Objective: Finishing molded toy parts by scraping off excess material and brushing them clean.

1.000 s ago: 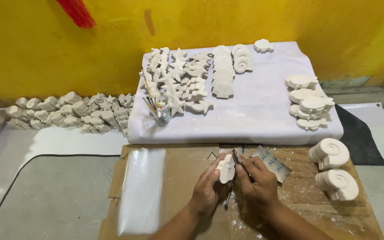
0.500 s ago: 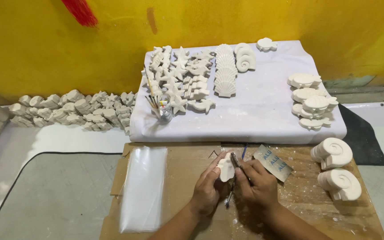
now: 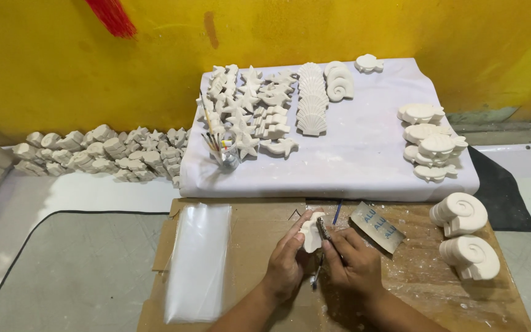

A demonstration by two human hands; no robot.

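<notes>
Head view, listed by size: a white sheet [image 3: 364, 160] carried rows of plaster casts [image 3: 259, 110], spread apart, likely for drying. Cardboard [image 3: 413, 289] lay beneath your work, catching dust. Your left hand [image 3: 287, 267] had its grip closed around a small cast [image 3: 310, 232], tilted toward you; your right hand [image 3: 354, 267] pinched a thin tool [image 3: 326, 235] against its edge.

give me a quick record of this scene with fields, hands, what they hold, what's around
left hand: left hand holds a small white plaster piece
right hand: right hand grips a thin tool against the piece
work surface: brown cardboard sheet, dusted white
beside hands: clear plastic bag to the left, two white spiral shells to the right
beyond: white cloth with rows of plaster stars, scallops and fish; cup of brushes
backdrop: yellow wall
</notes>
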